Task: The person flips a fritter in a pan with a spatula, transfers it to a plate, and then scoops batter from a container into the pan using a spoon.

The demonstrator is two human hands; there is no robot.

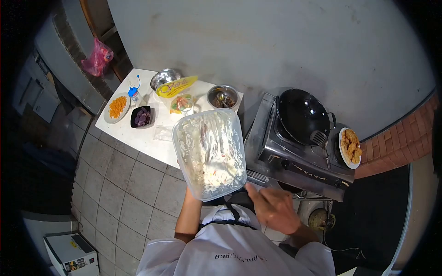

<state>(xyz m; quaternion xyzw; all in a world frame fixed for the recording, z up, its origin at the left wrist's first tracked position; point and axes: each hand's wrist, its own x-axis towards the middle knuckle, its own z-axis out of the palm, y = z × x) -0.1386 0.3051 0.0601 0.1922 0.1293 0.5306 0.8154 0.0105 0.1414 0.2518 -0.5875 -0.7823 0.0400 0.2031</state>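
A clear rectangular plastic container [209, 154], smeared with a white, lumpy mixture, is held up in front of my body. My left hand is hidden behind and under it; only the left forearm [188, 216] shows, leading up to the container's underside. My right hand [276, 209] is closed beside the container's lower right corner, with the index finger pointing toward that corner. What its fingers hold, if anything, cannot be made out. Most of the mixture lies in the container's lower part, with small orange bits in it.
A white table [161, 147] bears a plate of orange cubes [118, 106], a black bowl of purple pieces [141, 117], metal bowls and a yellow packet [177, 87]. Right of it, a black wok [304, 117] sits on a stove [294, 163], near a slotted spatula [319, 139] and fried food [351, 146].
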